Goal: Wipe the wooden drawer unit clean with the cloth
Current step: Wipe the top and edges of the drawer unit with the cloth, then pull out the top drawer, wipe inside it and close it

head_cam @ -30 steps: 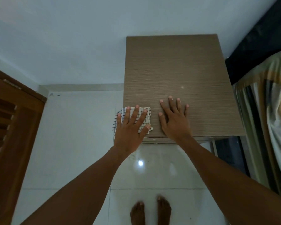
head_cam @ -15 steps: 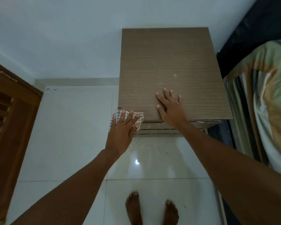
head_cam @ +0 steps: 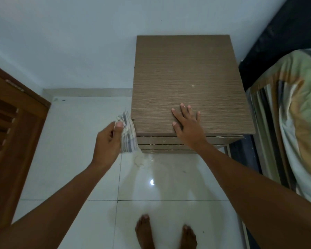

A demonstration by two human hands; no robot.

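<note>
Wooden drawer unit [head_cam: 187, 69] stands on the tiled floor [head_cam: 70, 141], back to the wall [head_cam: 79, 42], w/ a bed [head_cam: 294, 105] just beside it on the right. Progress, my read: partway. Top looks mostly even & matte, but one pale speck [head_cam: 193, 85] sits mid-top, so prob not finished there. Drawer fronts [head_cam: 169, 141] show pale flecks along their edges (dirt or chipped finish, can't tell) and likely need a pass; sides can't be judged from this angle. Cloth [head_cam: 128, 135], checked, is off the wood, bunched just beside the front-left corner. Left hand [head_cam: 108, 141] grip: thumb & fingers pinching the cloth. Right hand [head_cam: 188, 126]: no grip, fingers spread, palm flat on the top near the front edge. Whitish smear [head_cam: 142, 159] on the floor below that corner.
</note>
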